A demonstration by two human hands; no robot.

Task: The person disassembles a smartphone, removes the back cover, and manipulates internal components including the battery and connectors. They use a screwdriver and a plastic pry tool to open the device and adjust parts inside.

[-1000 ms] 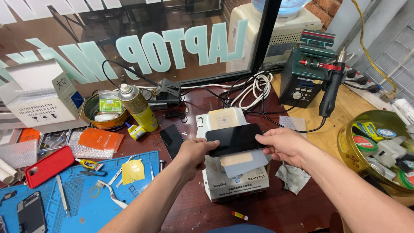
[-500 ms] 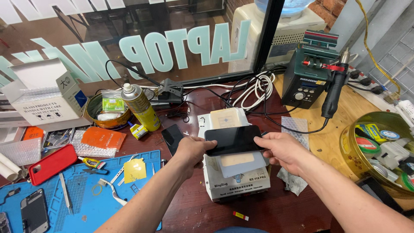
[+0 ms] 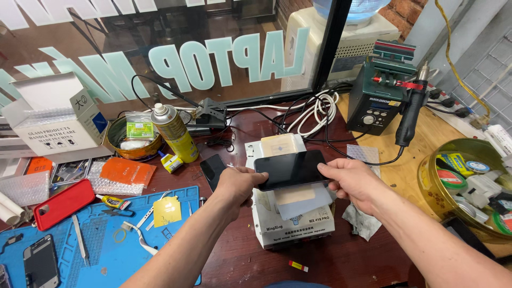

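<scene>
Phone (image 3: 290, 169) pinched between left hand (image 3: 238, 183), right hand (image 3: 349, 181) (fingers curled, seemingly edge-gripped).

Can't see much of the white box-shaped machine (image 3: 292, 224) since the dark phone (image 3: 290, 169) and both hands sit over its top, so whether the phone actually rests on it or hangs just above is anyone's guess. The left hand (image 3: 237, 184) hides the phone's left end, and the right hand (image 3: 352, 184) covers its right edge. The gold tin (image 3: 434, 186) on the right gets chopped off by the frame, and its contents are a jumble I can't sort out. A small phone (image 3: 41, 265) at bottom left is partly cut off too. Tiny tools on the blue mat (image 3: 106, 250) are too small to identify.
</scene>
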